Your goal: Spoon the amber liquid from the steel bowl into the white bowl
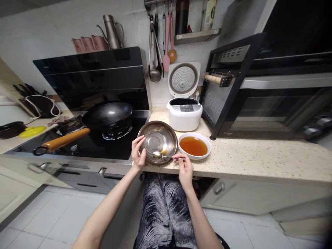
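My left hand [138, 153] is at the left rim of a wide stainless steel bowl [153, 133], its fingers and thumb gripping the edge. The bowl sits near the counter's front edge and holds a small amount of yellowish liquid [164, 151]. Pinched in my right hand [185, 168] is the handle of a metal spoon [158, 155]. The spoon's head is inside the bowl, beside the liquid; whether it touches the bottom I cannot tell. Just right of the steel bowl stands a white bowl [209, 145] of clear orange-brown liquid [193, 146], close to my right hand.
Behind the bowls, a white rice cooker [184, 116] has its lid raised. A black wok [107, 116] with a wooden handle [67, 139] rests on the stove at left. A black rack [220, 93] and an oven [275, 107] stand at right. Utensils [154, 74] hang above.
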Tool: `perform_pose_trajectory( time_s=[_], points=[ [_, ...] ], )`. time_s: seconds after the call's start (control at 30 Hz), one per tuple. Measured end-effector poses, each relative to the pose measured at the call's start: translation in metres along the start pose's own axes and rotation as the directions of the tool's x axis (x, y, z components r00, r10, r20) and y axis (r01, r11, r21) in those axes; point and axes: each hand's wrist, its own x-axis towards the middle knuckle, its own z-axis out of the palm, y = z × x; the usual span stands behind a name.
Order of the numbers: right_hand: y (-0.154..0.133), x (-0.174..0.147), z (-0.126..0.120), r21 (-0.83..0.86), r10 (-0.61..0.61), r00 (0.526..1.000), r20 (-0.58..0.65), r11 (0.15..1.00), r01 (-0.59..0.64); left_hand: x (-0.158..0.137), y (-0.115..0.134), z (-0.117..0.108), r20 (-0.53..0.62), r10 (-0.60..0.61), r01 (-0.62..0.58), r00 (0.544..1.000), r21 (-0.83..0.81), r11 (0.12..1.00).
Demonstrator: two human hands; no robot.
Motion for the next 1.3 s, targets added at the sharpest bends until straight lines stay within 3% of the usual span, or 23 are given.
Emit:
perform_pose_trajectory(
  time_s=[0.27, 0.8, 1.13, 1.3],
  points=[
    [-0.004, -0.004, 0.008, 0.029, -0.007, 0.998, -0.062, 1.0, 0.009, 0.002, 0.001, 0.0, 0.008, -0.012, 0.012, 1.0, 0.013, 1.0],
    [-0.027, 0.002, 0.0, -0.078, -0.158, 0.958, -0.24, 0.987, 0.143, 0.003, 0.002, 0.0, 0.014, -0.081, 0.082, 0.997, -0.022, 0.996],
    [-0.037, 0.01, -0.014, -0.176, -0.289, 0.871, -0.397, 0.956, 0.237, 0.005, 0.001, 0.001, 0.004, -0.106, 0.106, 0.994, 0.008, 0.994],
    [-0.031, 0.013, -0.025, -0.281, -0.391, 0.835, -0.388, 0.913, 0.297, 0.005, 0.001, 0.001, 0.007, -0.113, 0.112, 0.994, 0.006, 0.994]
  ],
)
